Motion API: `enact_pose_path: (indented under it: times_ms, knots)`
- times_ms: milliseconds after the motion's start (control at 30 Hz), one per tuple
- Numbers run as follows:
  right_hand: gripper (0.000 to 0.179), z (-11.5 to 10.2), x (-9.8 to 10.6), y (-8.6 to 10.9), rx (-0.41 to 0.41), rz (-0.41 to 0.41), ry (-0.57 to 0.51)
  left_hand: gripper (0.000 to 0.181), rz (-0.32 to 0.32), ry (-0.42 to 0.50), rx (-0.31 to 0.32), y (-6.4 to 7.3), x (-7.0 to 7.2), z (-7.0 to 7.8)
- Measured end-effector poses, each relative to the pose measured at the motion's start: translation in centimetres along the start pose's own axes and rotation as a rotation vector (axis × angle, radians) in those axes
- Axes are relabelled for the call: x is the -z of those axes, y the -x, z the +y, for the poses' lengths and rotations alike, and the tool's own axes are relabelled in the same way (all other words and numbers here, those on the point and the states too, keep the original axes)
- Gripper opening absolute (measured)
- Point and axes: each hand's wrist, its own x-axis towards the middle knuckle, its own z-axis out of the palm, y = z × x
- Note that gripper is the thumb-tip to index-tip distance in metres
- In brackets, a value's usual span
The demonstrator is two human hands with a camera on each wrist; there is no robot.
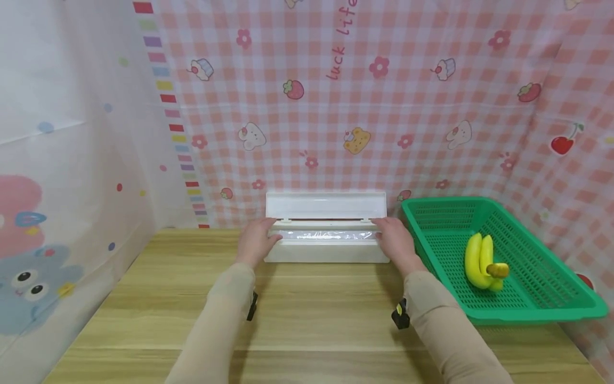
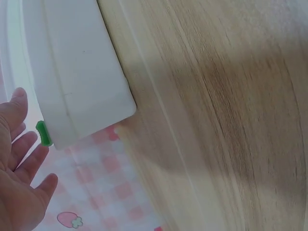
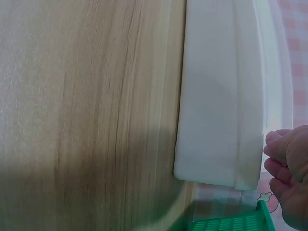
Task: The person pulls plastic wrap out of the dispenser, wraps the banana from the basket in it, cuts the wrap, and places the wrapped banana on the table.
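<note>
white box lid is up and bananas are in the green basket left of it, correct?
Wrong side: the head view shows the green basket right of the white box. The raised lid and bananas are as you say.

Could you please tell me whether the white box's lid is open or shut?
It is open: the lid stands raised behind the white box, and clear film shows below it.
</note>
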Motion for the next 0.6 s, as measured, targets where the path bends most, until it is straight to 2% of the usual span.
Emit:
enact_pose_path:
  times_ms: [200,600]
  knots:
    - [0.036,-0.1,-0.2,-0.2,-0.009,-0.036,0.005,0.046,-0.019,0.021,0.023,-0.4,-0.7,-0.3]
    - [0.030,0.6,-0.8,-0.7,0.067,0.005,0.013,0.036,-0.027,-0.009,-0.006,-1.2,-1.8,-0.2]
